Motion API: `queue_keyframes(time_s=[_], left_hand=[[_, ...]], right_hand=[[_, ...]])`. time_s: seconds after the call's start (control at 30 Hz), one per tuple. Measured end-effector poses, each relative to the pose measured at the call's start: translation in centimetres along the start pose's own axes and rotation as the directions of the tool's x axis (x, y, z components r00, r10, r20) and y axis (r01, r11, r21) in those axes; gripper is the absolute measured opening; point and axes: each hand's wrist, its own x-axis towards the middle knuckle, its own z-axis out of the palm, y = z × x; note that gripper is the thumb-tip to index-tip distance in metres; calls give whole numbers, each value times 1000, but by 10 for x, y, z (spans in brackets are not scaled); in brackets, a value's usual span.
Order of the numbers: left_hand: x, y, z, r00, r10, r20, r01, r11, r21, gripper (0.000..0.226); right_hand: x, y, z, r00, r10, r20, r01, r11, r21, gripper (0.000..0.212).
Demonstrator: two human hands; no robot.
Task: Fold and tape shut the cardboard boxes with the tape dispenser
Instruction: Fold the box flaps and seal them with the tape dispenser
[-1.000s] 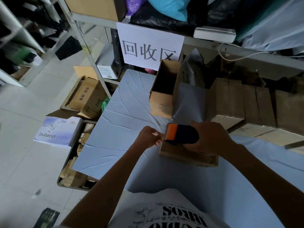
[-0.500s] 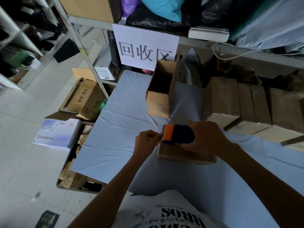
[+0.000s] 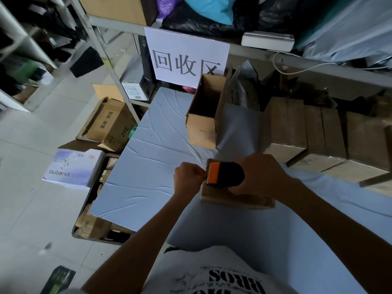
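Note:
A small flat cardboard box lies on the blue-covered table. My right hand grips a dark tape dispenser with an orange front and presses it on the box's top near its left end. My left hand is closed at the box's left edge, its fingertips pinched right at the dispenser's orange mouth; the tape itself is too thin to make out. Most of the box top is hidden under the dispenser and my right hand.
An open upright cardboard box stands behind the work spot. A row of closed cardboard boxes fills the right back. A paper sign hangs from the shelf. Left of the table, on the floor, are cartons, a white box and a crate.
Both hands and the dispenser stay at the box's left end; my left hand has shifted slightly down-left at the dispenser's mouth. The view has drifted a little.

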Motion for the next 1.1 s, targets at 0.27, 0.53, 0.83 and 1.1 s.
queue_keyframes(time_s=[0.27,0.53,0.83,1.1], left_hand=[[3,3,-2,1000,-18,6,18,999,-47,10],[9,7,2,999,36,27,-37,999,17,3],[42,-18,-51,1000,7,-3,-7,997,79,9],[38,-8,-43,917,395,65,-398,885,243,20]], right_hand=[[-21,43,-10,999,35,32,-29,985,-168,59],[-26,59,-4,997,51,66,-37,979,-202,53],[12,6,-2,999,34,41,-28,987,-158,60],[23,-8,-3,997,66,44,-59,987,-151,66]])
